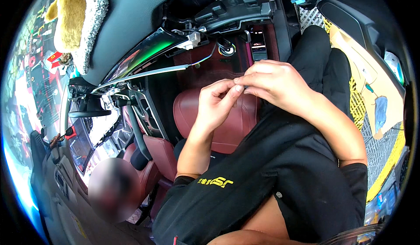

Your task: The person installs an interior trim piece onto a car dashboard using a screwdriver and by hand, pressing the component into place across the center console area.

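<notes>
My left hand (221, 102) and my right hand (278, 87) meet over the maroon seat (190, 109), fingertips pinched together around a small dark item (245, 88), mostly hidden by the fingers. Just beyond them, a thin pale strip (148, 72) with a fine wire extends leftward from near the middle of the dashboard. A white connector piece (192, 41) hangs under a trim panel with a green glow (153, 48). A phone (259, 48) lies above my right hand in the picture.
Opened dashboard framework (232, 6) spans the top. A furry tan pad (70, 21) and the steering wheel (89, 113) are at left. My black-clad legs (315, 48) extend upper right, beside cardboard (350, 56) holding a screwdriver (369, 88) and blue cloth (380, 113), over yellow grating (356, 107).
</notes>
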`<state>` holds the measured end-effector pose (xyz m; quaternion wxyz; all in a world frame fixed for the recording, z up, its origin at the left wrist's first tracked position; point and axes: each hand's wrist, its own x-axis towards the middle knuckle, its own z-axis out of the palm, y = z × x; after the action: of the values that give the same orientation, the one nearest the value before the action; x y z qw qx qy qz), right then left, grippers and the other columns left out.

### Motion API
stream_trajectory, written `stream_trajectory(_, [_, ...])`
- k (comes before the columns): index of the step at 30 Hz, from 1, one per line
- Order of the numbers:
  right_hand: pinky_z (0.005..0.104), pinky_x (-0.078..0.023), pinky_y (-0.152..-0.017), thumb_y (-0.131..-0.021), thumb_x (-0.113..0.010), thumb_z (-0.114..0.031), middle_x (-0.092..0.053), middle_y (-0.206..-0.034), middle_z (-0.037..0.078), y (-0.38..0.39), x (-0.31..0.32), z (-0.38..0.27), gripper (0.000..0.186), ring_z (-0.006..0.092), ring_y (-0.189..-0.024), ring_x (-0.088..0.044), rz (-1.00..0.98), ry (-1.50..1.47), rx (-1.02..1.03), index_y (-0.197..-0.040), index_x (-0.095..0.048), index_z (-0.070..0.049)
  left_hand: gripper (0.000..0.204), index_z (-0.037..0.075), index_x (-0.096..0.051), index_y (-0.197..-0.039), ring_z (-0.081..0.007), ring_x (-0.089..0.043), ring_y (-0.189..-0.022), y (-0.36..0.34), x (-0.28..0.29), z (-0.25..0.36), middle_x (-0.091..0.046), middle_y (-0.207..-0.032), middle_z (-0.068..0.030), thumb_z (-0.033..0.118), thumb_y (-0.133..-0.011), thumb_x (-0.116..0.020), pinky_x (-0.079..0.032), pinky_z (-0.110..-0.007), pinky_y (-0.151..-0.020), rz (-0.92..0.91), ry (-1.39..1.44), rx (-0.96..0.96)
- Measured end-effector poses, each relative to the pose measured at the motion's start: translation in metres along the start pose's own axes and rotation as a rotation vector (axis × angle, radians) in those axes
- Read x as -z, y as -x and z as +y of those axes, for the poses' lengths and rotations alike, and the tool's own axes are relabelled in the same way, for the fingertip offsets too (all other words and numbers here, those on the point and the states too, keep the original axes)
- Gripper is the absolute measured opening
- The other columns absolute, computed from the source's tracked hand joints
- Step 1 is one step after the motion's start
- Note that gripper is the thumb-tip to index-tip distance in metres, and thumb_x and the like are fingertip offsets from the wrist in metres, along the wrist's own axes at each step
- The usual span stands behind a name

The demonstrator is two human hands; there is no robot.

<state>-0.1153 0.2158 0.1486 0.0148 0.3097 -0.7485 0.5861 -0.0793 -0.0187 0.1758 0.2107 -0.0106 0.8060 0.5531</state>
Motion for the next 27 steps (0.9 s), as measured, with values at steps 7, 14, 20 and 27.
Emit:
stream_trajectory(7, [0.0368,-0.060,-0.079,-0.090,-0.075,-0.009,-0.074,-0.099,0.011,-0.032,0.029,-0.025,0.016,0.0303,-0.093,-0.074,0.207,0.053,0.035,-0.105,-0.076,-0.006,0.028,0.004,-0.077,-0.109,-0.0290,-0.072,-0.093,0.006,0.033,0.105,-0.076,-0.106,-0.0119,0.000,-0.082,-0.083,-0.056,-0.039,-0.086,0.325,-1.005,-0.877])
stream_trajectory(14, [0.0262,-0.059,-0.072,-0.097,-0.072,-0.009,-0.078,-0.091,0.007,-0.090,0.034,-0.039,0.021,0.0120,-0.077,-0.074,0.398,-0.012,-0.159,-0.116,-0.077,-0.002,0.041,0.017,-0.077,-0.117,-0.0515,-0.038,-0.148,-0.055,0.067,0.114,-0.044,-0.159,-0.0234,0.031,-0.080,-0.090,-0.034,-0.060,-0.121,0.464,-1.459,-0.929])
stream_trajectory(20, [0.0317,-0.058,-0.086,-0.099,-0.071,-0.018,-0.076,-0.112,0.017,-0.106,0.074,-0.042,0.034,0.0222,-0.100,-0.074,-0.032,-0.447,-0.282,-0.131,-0.071,-0.006,0.040,0.009,-0.074,-0.103,-0.0532,-0.036,-0.150,-0.050,0.070,0.114,-0.043,-0.159,-0.0256,0.032,-0.076,-0.093,-0.030,-0.065,-0.122,0.423,-1.388,-0.933])
stream_trajectory(27, [0.0384,-0.064,-0.075,-0.102,-0.058,-0.007,-0.078,-0.093,0.024,-0.120,0.008,-0.036,0.025,0.0290,-0.076,-0.079,0.300,-0.237,-0.266,-0.115,-0.076,0.006,0.035,0.006,-0.073,-0.098,-0.0516,-0.037,-0.151,-0.054,0.074,0.110,-0.045,-0.157,-0.0237,0.022,-0.075,-0.095,-0.029,-0.067,-0.121,0.406,-1.318,-1.001])
